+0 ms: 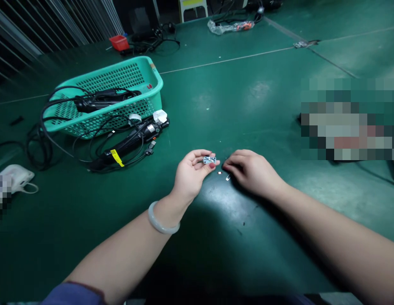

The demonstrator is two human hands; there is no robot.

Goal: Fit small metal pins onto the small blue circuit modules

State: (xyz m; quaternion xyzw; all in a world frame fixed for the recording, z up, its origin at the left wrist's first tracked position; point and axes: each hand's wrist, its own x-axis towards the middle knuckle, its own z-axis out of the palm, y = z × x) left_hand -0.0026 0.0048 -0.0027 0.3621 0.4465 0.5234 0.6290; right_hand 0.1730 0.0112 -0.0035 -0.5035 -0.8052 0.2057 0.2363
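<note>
Between thumb and fingers, my left hand [188,174] grips a small light-blue rectangular part [209,160] with a recessed, framed face, raised a little over the green table. A pale bangle [163,220] circles that wrist. Close by on the right, my right hand [254,171] rests at the tabletop, its fingers drawn together and pointing left; whatever they hold, if anything, is hidden. Just left of its fingertips lies a tiny pale piece with reddish edges [219,173]. A small thin metallic strip [227,178] lies beneath the right hand's thumb side.
A turquoise basket [157,87] holding black cabled gear stands at back left. Before it lies a black handheld device [133,142] with a yellow tag and cables. Farther back are a red box [119,42] and a clear plastic bag [224,28]. A white object [21,174] sits far left.
</note>
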